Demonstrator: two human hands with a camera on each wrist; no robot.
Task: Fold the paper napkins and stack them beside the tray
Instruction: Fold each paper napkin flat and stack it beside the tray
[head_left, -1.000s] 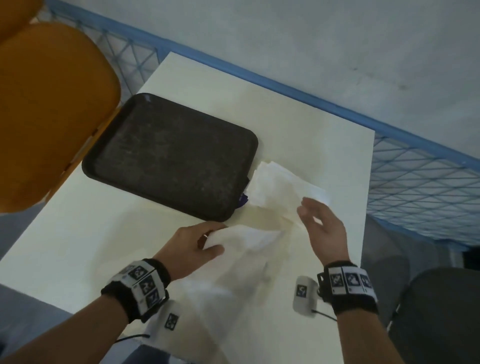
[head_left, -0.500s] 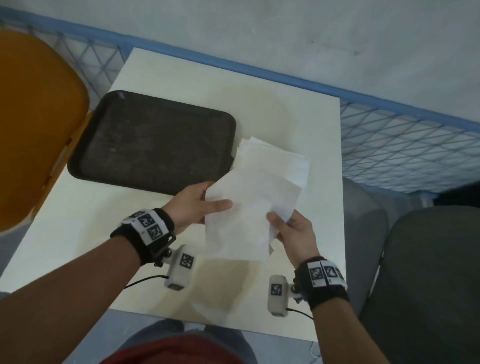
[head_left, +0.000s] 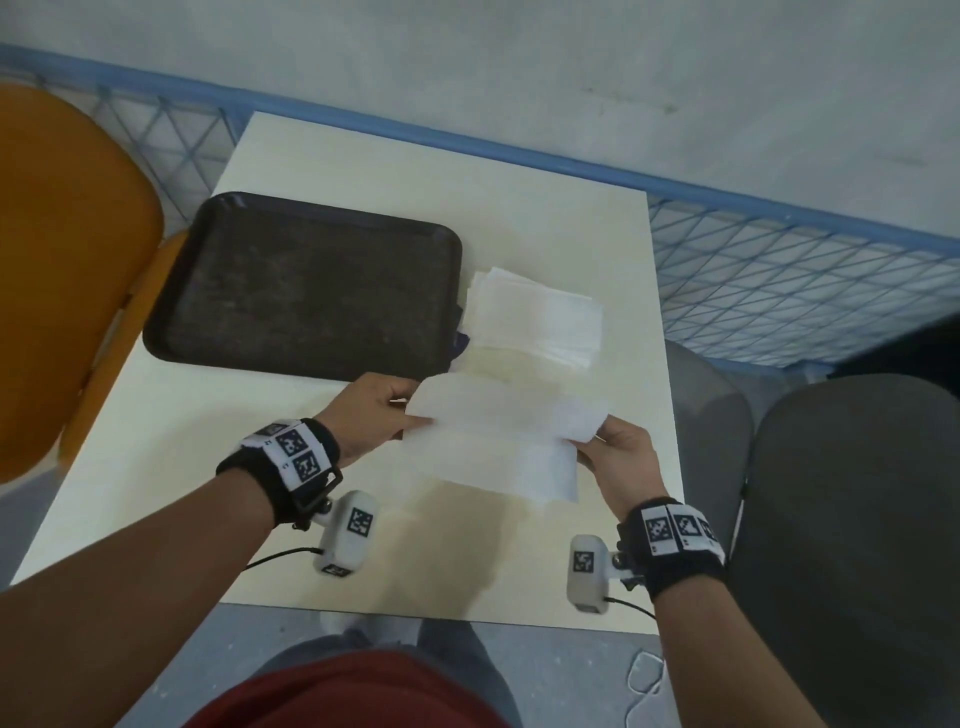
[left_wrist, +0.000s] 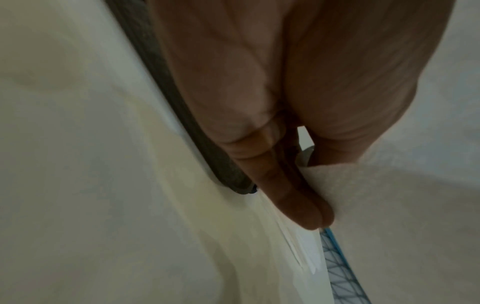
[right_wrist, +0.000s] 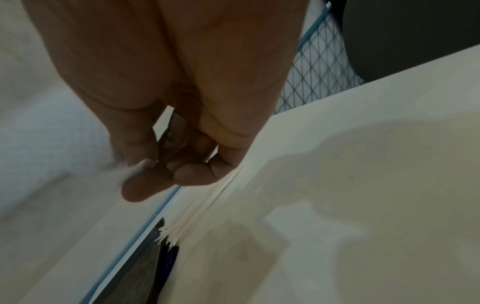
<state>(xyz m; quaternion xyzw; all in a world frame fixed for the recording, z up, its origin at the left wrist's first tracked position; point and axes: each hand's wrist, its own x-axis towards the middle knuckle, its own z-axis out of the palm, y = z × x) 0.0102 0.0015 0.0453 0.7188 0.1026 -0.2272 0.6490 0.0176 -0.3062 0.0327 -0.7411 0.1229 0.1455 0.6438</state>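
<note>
A white paper napkin (head_left: 501, 436) hangs above the table, bent over along its far edge. My left hand (head_left: 382, 413) pinches its left end, and my right hand (head_left: 615, 452) pinches its right end. The left wrist view shows fingers (left_wrist: 298, 203) pressed against the napkin (left_wrist: 376, 205); the right wrist view shows thumb and fingers (right_wrist: 155, 176) pinching the napkin (right_wrist: 52, 144). A stack of folded napkins (head_left: 535, 317) lies just right of the dark tray (head_left: 306, 286), touching its corner.
The cream table (head_left: 561, 223) ends close behind the stack, by a blue wire fence (head_left: 779, 280). An orange chair (head_left: 67, 260) stands on the left, grey chairs (head_left: 852, 519) on the right. A small dark object (head_left: 460, 343) peeks out at the tray's near right corner.
The napkin went from lying on the table to being lifted in both hands; it now stretches sideways between them, its top bent over. My right hand moved from the stack to the napkin's right end.
</note>
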